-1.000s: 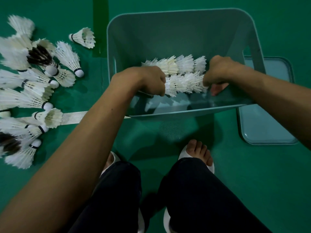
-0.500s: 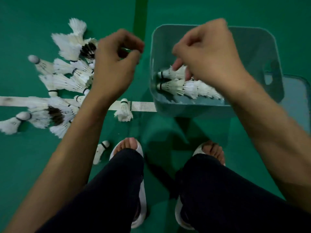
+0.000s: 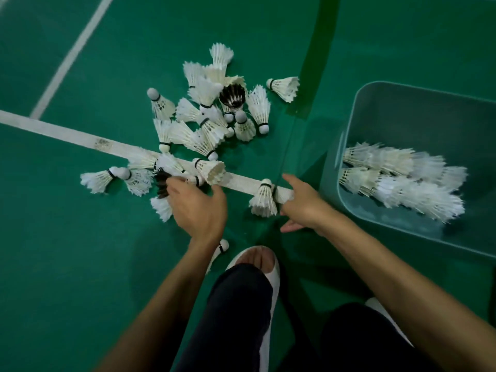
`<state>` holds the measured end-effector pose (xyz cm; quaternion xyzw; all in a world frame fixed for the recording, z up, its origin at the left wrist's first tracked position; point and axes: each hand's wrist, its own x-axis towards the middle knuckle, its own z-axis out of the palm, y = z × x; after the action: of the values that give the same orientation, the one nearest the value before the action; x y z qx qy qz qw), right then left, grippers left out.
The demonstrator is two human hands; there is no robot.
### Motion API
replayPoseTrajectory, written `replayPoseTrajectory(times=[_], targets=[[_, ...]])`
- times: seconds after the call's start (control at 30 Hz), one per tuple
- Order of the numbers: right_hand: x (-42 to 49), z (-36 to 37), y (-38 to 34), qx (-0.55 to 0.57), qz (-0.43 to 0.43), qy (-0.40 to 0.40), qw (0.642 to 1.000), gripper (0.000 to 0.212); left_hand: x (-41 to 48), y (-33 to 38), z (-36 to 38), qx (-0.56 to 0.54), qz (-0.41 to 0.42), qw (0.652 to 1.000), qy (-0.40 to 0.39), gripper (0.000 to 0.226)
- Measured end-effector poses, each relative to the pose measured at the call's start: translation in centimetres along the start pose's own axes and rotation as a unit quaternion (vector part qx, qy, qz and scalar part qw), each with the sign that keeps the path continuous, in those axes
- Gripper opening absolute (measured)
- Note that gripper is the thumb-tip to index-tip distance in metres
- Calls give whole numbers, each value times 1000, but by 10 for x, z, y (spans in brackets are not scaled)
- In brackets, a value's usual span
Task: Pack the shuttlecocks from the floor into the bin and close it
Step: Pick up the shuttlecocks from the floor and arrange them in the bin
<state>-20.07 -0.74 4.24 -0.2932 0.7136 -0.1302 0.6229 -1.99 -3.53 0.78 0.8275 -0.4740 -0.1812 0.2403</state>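
Observation:
Several white shuttlecocks (image 3: 206,124) lie in a heap on the green floor, two of them with dark feathers. My left hand (image 3: 197,208) hovers over the near edge of the heap, fingers spread and loosely bent, holding nothing I can see. My right hand (image 3: 302,204) reaches with relaxed fingers toward a lone upright shuttlecock (image 3: 264,200) on the white line, its fingertips right beside it. The pale blue bin (image 3: 349,146) stands at the right with two rows of stacked shuttlecocks (image 3: 402,178) lying inside.
A white court line (image 3: 67,131) crosses the floor under the heap. One shuttlecock (image 3: 218,251) lies by my left foot in a white slipper (image 3: 268,264). My dark trouser legs fill the bottom of the view. The bin's lid is out of view.
Both hands left the bin and came down to the floor heap on the left. The view swung left, so the bin now sits at the right edge.

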Motion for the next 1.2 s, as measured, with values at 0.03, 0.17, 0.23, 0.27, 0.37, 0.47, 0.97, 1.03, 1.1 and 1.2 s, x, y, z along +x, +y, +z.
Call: replayPoseTrajectory(times=[0.03,0.17,0.23,0.27,0.37,0.47,0.97,1.03,1.1,1.2], targets=[[3,1,1,0,-4,15,1000,87,4,-2,2,1,-30,999,-13,61],[5,16,-6,-42,-13,69,997,85,9,-4,21,22,-70,992,-107,88],[3,27,-12,-102,-20,82,991,95,9,-1,27,70,32,992,-96,89],[3,32,-14,-137,-21,70,988,100,11,2,28,104,82,987,-89,88],[6,37,-16,-220,-23,26,975,106,31,6,24,179,146,968,-96,85],[7,36,-17,-250,-63,-5,966,105,52,5,20,261,189,935,-146,75],[5,43,-2,-395,-86,93,910,55,60,0,9,74,223,967,-101,27],[5,42,-4,-410,-97,106,900,58,70,11,18,-28,163,980,-108,26],[6,38,-3,-416,-123,115,893,57,84,22,26,-68,140,983,-96,32],[3,33,3,-432,-166,129,877,53,99,38,36,-35,181,974,-129,37]])
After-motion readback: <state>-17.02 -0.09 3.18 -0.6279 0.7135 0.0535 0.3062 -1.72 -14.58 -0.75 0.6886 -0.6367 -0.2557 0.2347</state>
